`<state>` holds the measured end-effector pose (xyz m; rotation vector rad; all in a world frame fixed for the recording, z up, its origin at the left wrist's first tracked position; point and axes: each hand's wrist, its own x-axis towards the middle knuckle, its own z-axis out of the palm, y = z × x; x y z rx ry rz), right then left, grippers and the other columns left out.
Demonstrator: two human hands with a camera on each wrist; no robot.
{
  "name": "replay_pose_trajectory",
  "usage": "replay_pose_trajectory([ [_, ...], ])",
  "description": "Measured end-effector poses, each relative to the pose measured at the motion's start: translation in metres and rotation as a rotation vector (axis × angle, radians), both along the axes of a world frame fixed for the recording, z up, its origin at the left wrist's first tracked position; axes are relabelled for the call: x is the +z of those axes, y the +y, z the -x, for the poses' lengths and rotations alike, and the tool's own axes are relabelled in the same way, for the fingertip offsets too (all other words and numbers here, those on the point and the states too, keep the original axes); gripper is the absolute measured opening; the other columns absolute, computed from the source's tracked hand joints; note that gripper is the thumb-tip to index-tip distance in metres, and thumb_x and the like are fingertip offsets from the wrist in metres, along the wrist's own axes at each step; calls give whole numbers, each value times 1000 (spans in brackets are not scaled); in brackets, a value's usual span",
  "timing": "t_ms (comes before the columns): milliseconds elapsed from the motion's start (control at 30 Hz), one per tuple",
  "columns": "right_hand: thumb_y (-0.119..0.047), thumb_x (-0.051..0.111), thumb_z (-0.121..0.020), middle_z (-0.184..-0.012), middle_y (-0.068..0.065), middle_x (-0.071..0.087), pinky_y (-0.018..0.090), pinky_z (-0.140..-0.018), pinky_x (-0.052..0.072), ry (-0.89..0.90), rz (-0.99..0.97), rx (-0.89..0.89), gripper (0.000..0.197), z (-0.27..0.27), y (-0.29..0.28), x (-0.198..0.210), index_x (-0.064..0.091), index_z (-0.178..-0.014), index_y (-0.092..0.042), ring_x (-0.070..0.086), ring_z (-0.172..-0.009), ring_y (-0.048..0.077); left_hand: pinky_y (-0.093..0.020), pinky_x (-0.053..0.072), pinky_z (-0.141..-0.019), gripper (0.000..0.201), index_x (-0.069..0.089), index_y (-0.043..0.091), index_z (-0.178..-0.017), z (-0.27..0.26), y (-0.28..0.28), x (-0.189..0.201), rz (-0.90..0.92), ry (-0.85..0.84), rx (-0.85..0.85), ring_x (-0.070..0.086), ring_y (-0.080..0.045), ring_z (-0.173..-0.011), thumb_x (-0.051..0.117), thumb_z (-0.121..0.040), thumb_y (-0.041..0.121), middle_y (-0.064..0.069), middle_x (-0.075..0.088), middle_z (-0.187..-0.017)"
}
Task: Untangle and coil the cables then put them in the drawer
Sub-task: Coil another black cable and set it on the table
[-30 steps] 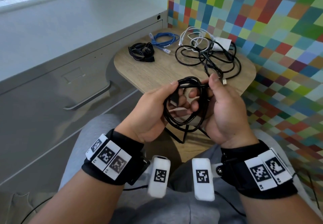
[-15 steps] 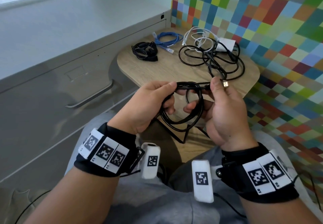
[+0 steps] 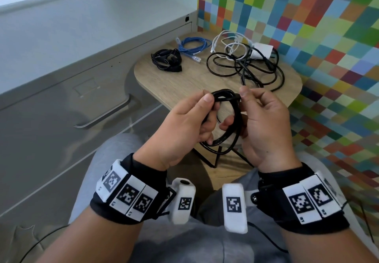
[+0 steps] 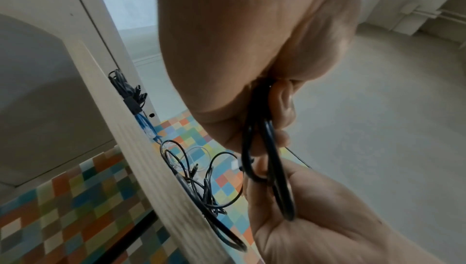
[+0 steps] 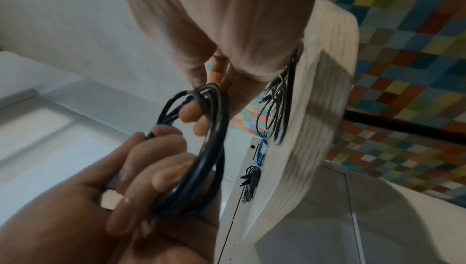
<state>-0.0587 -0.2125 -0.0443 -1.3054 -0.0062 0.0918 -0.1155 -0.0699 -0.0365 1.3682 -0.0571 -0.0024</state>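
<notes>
Grey cabinet (image 3: 61, 102) with its closed drawer (image 3: 67, 119) is standing left of the wooden table (image 3: 184, 84). On the table, far side: tangled black cable (image 3: 246, 68) is sprawling toward the right, white cable (image 3: 231, 43) and white charger block (image 3: 263, 50) are lying at its far edge, blue cable (image 3: 192, 46) is sitting coiled left of those, small bundled black cable (image 3: 166, 59) is lying furthest left.

Left hand (image 3: 184, 127) and right hand (image 3: 264, 127) are hovering over the table's near edge, above the lap. Black cable coil (image 3: 223, 117) is hanging between them, off the table. Left thumb and fingers are curling round the coil's left side and top. Right thumb and forefinger are pinching the top of the coil, remaining fingers are hooking through the loop. Both hands are gripping it.
</notes>
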Motion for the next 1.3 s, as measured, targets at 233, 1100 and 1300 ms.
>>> replay_pose_trajectory([
  [233, -23, 79, -91, -91, 9, 76, 54, -74, 64, -138, 183, 170, 22, 6, -5, -3, 73, -109, -12, 73, -70, 27, -34, 42, -55, 30, 52, 11, -95, -1, -6, 3, -151, -35, 166, 34, -6, -45, 31, -113, 21, 5, 36, -58],
  [1100, -26, 47, -99, -73, 9, 53, 46, -85, 52, 140, -225, 571, 28, 8, 1, 1, 52, -79, -8, 68, -92, 32, -30, 51, -59, 36, 60, 6, -89, -6, 26, 2, -62, 26, 165, 39, -15, -51, 44, -108, 32, -2, 32, -59],
  [1300, -11, 61, -103, -96, 19, 75, 46, -87, 62, -160, 331, 549, 25, -1, -13, -1, 69, -81, -19, 75, -101, 32, -30, 53, -69, 24, 74, 8, -94, -6, 37, -2, -93, 0, 117, 49, -12, -64, 63, -96, 29, 7, 46, -58],
])
